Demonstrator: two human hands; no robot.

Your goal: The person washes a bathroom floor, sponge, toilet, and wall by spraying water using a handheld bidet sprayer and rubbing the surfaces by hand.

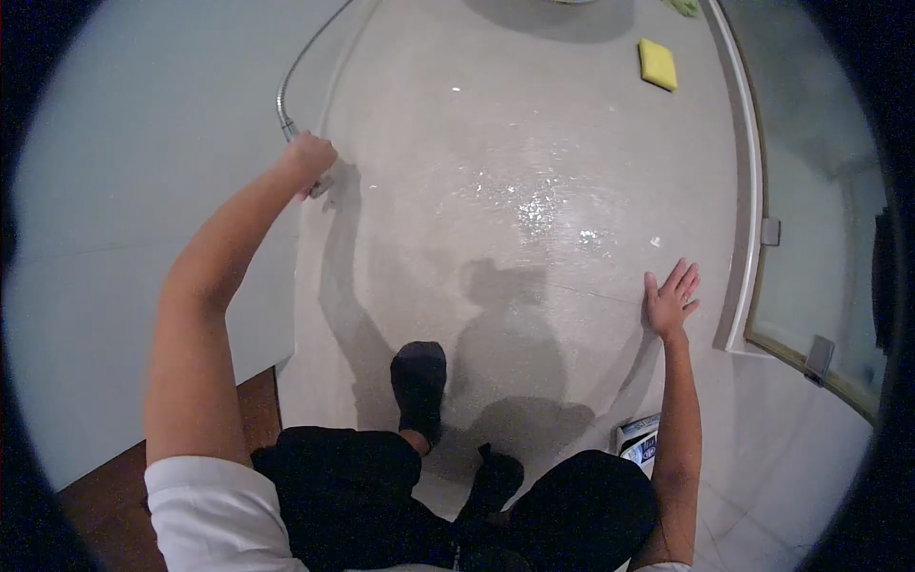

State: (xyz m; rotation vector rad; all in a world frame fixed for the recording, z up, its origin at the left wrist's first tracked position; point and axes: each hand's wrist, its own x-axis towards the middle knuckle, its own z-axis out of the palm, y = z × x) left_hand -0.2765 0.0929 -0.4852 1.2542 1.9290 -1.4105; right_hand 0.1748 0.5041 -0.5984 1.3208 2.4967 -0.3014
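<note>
My left hand [310, 160] is closed round a handheld sprayer [321, 187], whose head points down at the wet floor. A flexible metal hose [282, 103] runs up from the sprayer's handle along the pale wall. On the right, my right hand [674, 300] is stretched out with its fingers spread, holding nothing, and appears to rest on the light floor [410, 257]. Water glistens on the floor [538, 214] between my two hands. A yellow sponge [658, 65] with a dark underside lies farther off, at the upper right.
A glass panel [810, 143] with metal fittings [770, 231] and a raised sill [748, 191] bounds the right side. A printed package [640, 440] lies beside my right forearm. Something green [684, 7] shows at the top edge. My dark-socked feet [419, 381] are on the floor.
</note>
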